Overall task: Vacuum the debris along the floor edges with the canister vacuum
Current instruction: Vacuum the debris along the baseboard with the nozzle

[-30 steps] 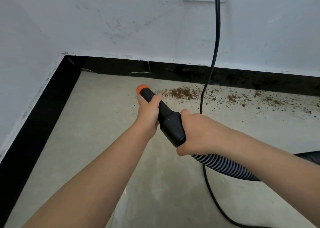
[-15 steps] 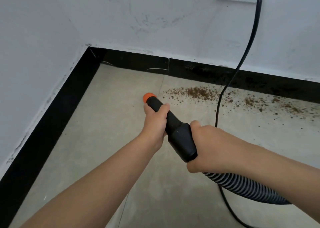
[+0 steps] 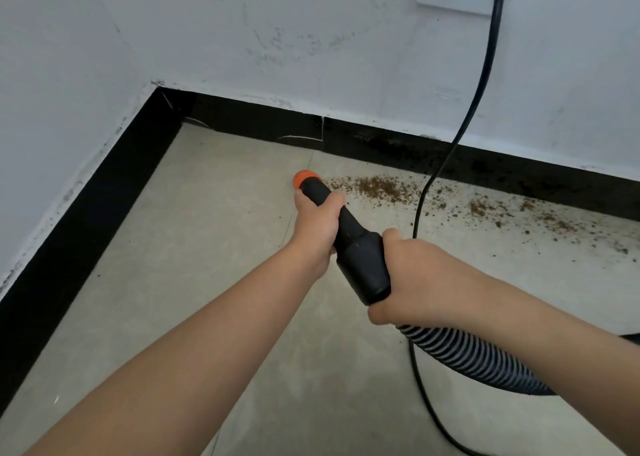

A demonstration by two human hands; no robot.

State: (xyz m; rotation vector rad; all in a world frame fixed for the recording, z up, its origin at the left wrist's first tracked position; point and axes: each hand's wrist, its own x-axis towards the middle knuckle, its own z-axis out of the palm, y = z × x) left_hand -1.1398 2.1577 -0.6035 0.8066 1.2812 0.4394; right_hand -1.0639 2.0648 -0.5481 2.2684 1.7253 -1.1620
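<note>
Down by the far baseboard, the debris trails off to the right, untouched. The left hand wraps the nozzle close to its orange tip, probably to aim it; the right hand curls round the thick end, likely steadying the ribbed hose. The power cord hangs across the mess.
</note>
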